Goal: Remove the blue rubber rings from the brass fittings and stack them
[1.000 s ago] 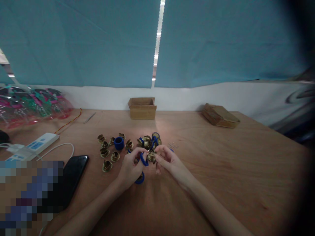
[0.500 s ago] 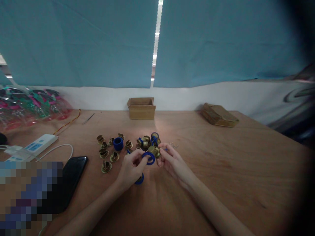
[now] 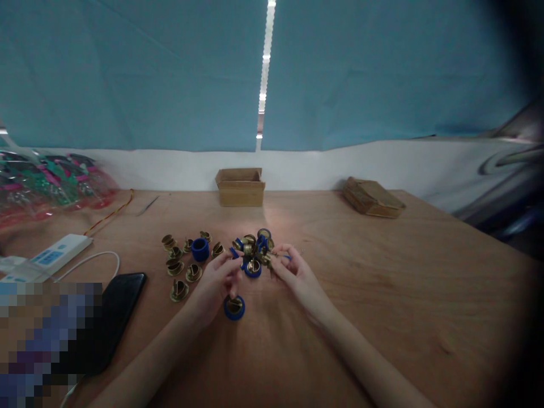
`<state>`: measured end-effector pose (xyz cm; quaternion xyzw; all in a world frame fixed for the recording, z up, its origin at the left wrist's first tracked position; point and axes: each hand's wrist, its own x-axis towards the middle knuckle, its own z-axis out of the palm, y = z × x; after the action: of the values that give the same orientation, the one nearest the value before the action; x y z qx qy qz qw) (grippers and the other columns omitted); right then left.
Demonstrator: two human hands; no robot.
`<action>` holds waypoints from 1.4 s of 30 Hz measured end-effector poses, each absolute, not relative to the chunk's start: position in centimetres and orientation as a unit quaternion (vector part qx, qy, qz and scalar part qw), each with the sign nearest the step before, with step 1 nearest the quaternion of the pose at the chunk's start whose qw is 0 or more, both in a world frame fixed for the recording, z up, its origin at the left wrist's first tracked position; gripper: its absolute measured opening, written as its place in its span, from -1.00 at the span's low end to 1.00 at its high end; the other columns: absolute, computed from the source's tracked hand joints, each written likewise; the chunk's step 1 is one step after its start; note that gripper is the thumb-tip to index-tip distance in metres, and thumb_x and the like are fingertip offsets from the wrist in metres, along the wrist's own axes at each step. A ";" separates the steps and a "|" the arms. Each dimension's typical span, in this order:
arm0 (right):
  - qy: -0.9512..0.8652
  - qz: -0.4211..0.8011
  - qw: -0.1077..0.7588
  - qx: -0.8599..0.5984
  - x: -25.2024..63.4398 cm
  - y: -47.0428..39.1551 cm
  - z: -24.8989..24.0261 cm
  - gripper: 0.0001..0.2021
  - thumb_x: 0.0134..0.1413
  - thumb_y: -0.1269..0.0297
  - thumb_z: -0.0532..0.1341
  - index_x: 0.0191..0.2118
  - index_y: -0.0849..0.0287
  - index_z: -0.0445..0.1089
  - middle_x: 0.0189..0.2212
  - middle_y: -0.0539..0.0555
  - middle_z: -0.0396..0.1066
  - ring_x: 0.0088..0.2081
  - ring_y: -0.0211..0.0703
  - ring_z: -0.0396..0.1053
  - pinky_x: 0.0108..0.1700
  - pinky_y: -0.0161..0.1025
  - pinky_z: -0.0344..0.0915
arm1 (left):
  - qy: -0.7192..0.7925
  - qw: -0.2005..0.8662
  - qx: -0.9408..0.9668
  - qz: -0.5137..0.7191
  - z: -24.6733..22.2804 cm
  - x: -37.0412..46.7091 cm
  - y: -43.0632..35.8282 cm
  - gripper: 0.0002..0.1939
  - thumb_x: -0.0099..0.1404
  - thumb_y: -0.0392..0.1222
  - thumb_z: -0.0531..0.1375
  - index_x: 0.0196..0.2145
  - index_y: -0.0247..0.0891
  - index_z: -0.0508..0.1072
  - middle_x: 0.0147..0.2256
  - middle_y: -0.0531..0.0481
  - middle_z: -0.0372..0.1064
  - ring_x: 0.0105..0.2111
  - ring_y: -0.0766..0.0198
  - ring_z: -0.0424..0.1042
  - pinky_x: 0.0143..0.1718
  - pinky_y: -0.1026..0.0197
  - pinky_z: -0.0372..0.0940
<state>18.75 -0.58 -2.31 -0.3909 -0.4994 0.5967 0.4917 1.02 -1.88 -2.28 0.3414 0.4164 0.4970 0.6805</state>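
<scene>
My left hand is closed, thumb and fingertips pinching a blue ring turned nearly edge-on and partly hidden by the fingers. Opposite it, my right hand pinches a small brass-coloured piece; a thin blue-ended item shows at its fingers, too small to name. Between the hands lies a round brass fitting with a blue ring. Another ringed brass fitting lies below my left hand. Just beyond the fingers is a pile of brass and blue parts.
Several loose brass fittings and a stack of blue rings lie left. Further left are a black phone, a white power strip and bagged spray bottles. An open carton and a flattened box stand behind.
My left hand has drawn back leftward with the blue ring, which has turned from face-on to edge-on. The ringed fittings under it now show more. The whole view shifted slightly.
</scene>
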 end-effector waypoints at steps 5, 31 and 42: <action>-0.570 0.548 0.469 -0.393 17.9 -1.2 -2.7 -0.65 -0.02 0.12 0.29 -0.21 0.07 0.12 -0.62 -0.20 0.02 -0.58 -0.33 0.01 -0.52 -0.34 -0.05 | 0.462 0.584 0.425 0.515 -3.3 2.0 -1.9 -0.61 0.08 -0.07 0.30 -0.19 -0.26 0.30 -0.38 0.03 0.38 -0.51 0.38 0.40 -0.61 0.40 0.22; -0.740 0.374 0.406 -0.384 17.9 -2.3 -3.8 -0.62 0.13 0.48 0.05 0.04 0.05 0.01 -0.53 -0.14 0.07 -0.50 -0.28 0.12 -0.43 -0.30 0.07 | 0.438 0.586 0.453 0.510 -4.6 2.3 -1.8 -0.68 0.03 -0.14 0.34 -0.34 -0.31 0.31 -0.38 0.06 0.34 -0.50 0.41 0.38 -0.48 0.33 0.34; -0.751 0.346 0.387 -0.409 18.0 -2.3 -4.0 -0.68 0.06 0.49 0.07 -0.08 0.08 0.04 -0.55 -0.17 0.00 -0.55 -0.33 0.07 -0.48 -0.36 0.02 | 0.446 0.593 0.448 0.499 -4.4 2.8 -2.1 -0.67 0.00 -0.11 0.35 -0.39 -0.31 0.31 -0.46 0.08 0.34 -0.50 0.38 0.38 -0.46 0.32 0.31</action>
<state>17.97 -2.31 -4.00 -0.4086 -0.7506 0.3459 0.3874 2.80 -2.15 -4.39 0.4480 0.4457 0.4993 0.5928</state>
